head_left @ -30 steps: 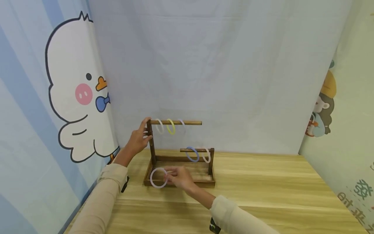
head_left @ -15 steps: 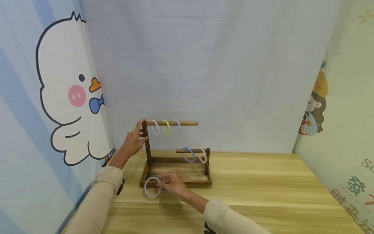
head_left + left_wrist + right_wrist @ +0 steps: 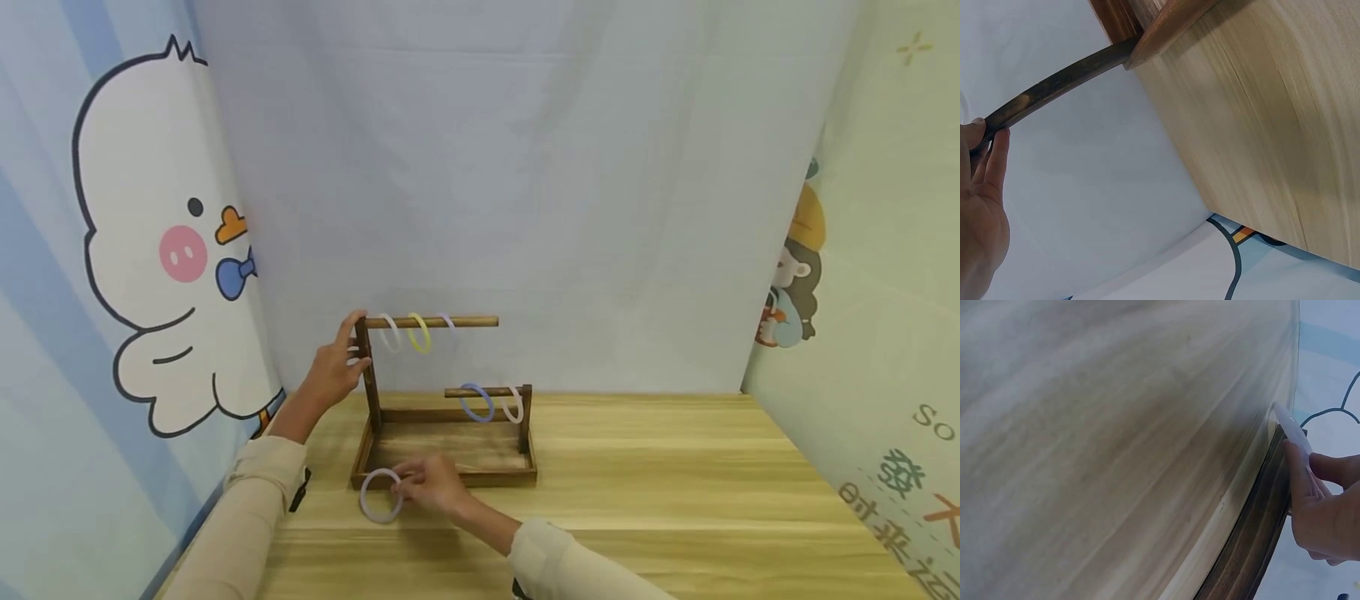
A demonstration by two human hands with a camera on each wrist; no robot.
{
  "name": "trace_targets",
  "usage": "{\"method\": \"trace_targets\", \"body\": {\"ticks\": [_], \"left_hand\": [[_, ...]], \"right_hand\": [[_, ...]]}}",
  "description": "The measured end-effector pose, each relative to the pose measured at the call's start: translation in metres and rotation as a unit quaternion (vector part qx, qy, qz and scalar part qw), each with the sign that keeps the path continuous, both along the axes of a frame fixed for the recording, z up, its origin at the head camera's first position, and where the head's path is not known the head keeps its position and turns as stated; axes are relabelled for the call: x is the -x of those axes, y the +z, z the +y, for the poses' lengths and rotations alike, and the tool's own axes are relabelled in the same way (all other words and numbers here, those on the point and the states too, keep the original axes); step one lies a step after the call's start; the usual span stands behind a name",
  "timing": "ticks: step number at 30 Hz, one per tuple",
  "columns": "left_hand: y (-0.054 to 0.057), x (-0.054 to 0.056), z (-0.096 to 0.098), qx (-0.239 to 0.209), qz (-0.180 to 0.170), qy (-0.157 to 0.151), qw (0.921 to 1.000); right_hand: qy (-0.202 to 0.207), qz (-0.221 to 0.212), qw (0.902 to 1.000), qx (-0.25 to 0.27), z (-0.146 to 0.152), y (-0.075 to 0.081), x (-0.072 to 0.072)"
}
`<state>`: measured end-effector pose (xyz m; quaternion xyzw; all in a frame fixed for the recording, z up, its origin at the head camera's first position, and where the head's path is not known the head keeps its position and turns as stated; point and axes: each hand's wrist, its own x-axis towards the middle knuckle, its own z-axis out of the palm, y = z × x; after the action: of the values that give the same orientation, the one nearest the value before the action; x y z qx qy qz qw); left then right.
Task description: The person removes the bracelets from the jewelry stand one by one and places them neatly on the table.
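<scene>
A dark wooden rack (image 3: 480, 480) with a tray base and two horizontal pegs stands on the table. My left hand (image 3: 335, 371) holds the top of its taller left post (image 3: 1054, 89), thumb and fingers on either side. In front of the tray's left front corner, my right hand (image 3: 433, 485) pinches a thin lilac ring (image 3: 363, 497) by its right side. The right wrist view has that ring (image 3: 1291, 428) almost edge-on between thumb and fingers. On the upper peg (image 3: 476, 322) hang a whitish, a yellow (image 3: 429, 337) and a pale lilac ring.
From the lower peg (image 3: 455, 392) at the right hang a blue ring (image 3: 491, 408) and a pale pinkish ring (image 3: 521, 406). The wood-grain table (image 3: 645, 475) reaches right and forward. A grey curtain (image 3: 525, 167) hangs behind, with printed cloths on both sides.
My right hand has brought the lilac ring toward me and slightly left, from over the tray to in front of its edge. My left hand stays on the post. The head view has shifted slightly.
</scene>
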<state>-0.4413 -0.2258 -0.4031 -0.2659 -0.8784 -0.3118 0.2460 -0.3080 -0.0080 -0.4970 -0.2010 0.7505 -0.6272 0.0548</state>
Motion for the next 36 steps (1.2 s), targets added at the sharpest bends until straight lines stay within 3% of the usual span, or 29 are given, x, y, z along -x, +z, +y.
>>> {"method": "trace_targets", "body": {"ticks": [10,19,29,36], "left_hand": [[0.0,0.002,-0.002,-0.004,-0.001,0.0,1.0],[-0.002,0.003,-0.002,-0.008,-0.009,-0.007,0.9999],[-0.006,0.003,-0.003,-0.017,0.03,-0.02,0.9992],[-0.002,0.001,-0.003,-0.023,-0.006,-0.016,0.9996]], "right_hand": [[-0.009,-0.019,0.9997,-0.015,-0.004,-0.002,-0.001],[-0.009,0.008,0.9996,-0.024,-0.007,-0.006,-0.004],[-0.017,0.015,0.9987,-0.045,-0.008,-0.018,-0.001],[-0.018,0.008,0.9989,-0.043,-0.008,-0.018,-0.002]]}}
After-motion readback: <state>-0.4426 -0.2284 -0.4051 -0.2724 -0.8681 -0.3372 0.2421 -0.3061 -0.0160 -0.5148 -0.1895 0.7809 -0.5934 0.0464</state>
